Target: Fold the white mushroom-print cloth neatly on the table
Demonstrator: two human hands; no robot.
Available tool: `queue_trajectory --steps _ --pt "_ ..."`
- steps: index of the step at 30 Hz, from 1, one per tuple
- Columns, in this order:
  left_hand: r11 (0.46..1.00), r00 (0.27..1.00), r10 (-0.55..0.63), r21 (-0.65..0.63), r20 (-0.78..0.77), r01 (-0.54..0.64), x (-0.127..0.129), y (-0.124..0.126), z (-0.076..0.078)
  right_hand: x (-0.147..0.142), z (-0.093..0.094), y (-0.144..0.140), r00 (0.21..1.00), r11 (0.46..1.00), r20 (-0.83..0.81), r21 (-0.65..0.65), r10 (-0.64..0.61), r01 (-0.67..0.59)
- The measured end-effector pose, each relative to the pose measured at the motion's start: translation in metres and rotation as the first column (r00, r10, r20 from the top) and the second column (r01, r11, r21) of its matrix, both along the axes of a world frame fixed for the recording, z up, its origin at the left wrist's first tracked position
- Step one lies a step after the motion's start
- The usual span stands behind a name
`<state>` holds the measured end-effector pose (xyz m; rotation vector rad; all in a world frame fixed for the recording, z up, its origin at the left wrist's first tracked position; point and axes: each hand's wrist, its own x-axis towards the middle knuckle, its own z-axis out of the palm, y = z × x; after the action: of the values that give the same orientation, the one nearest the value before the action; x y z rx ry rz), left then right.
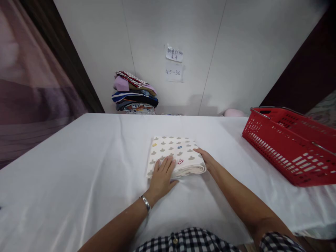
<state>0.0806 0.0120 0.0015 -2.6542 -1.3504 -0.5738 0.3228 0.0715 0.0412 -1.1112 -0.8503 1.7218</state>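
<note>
A folded cream cloth [173, 150] with a pattern of small grey shapes lies in the middle of the white-covered table [78, 168]. My left hand [162, 175] rests flat on the cloth's near left part, fingers spread, a silver bracelet on the wrist. My right hand [207, 159] touches the cloth's right edge, fingers against the folded side. Neither hand lifts the cloth.
A red plastic basket [291, 147] with metal handles stands on the table at the right. A stack of folded clothes [135, 92] sits against the white wall at the back. Two paper notes [174, 63] hang on the wall. A brown curtain hangs on the left.
</note>
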Motion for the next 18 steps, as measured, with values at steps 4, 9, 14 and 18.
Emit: queue_trajectory --steps 4,9,14,18 --pt "0.998 0.998 0.066 0.01 0.002 -0.066 -0.001 0.002 0.0 -0.004 0.009 -0.003 0.999 0.997 -0.003 -0.072 0.042 -0.042" --pt "0.996 0.996 0.093 0.006 0.019 -0.093 -0.006 0.001 0.006 -0.008 0.009 -0.006 1.0 1.0 0.006 -0.013 0.019 -0.019" --pt "0.985 0.985 0.159 -0.073 0.069 -0.154 -0.024 0.009 0.038 -0.008 0.01 -0.015 0.985 0.985 0.01 0.011 -0.172 0.172" --pt "0.977 0.979 0.198 -0.094 0.046 -0.193 -0.032 0.014 0.079 -0.005 0.019 -0.029 0.96 0.96 -0.013 -0.005 -0.278 0.278"
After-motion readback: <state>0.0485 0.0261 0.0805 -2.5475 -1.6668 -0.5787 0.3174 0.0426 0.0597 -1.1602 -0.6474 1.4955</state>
